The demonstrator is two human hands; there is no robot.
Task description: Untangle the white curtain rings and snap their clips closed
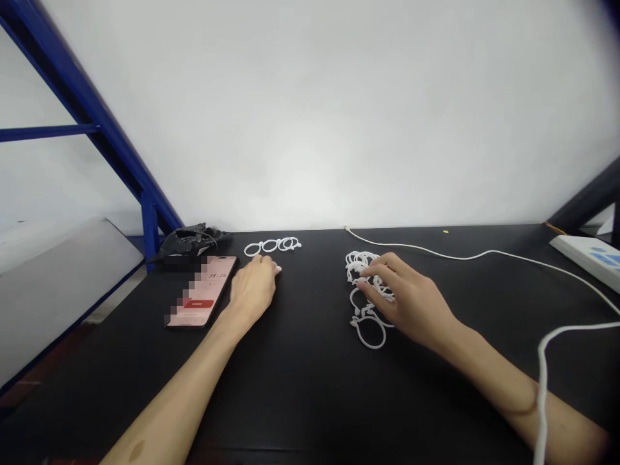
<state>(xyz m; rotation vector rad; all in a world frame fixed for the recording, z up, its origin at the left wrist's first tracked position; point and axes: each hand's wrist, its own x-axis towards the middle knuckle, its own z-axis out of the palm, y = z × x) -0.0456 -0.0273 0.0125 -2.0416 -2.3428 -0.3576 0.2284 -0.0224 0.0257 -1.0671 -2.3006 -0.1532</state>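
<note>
Resting L hand [252, 287] flat, grip open, just below row of white rings [272, 246] beside phone [203, 290]; R hand [411, 300] fingers spread, grip open, on ring pile [361, 284] mid-worktop [300, 381].

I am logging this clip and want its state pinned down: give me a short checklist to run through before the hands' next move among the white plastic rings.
1. Right hand on the heap of white plastic rings: ok, fingers spread over it.
2. A single ring pinched by the right hand: cannot tell, the fingers hide it.
3. Left hand set down just short of the row of joined white rings: ok; contact cannot tell.
4. Pink smartphone flat beside the left hand: ok, screen lit.
5. White cable apart from the heap: ok.
6. Black tabletop between the hands bare: ok.
</note>
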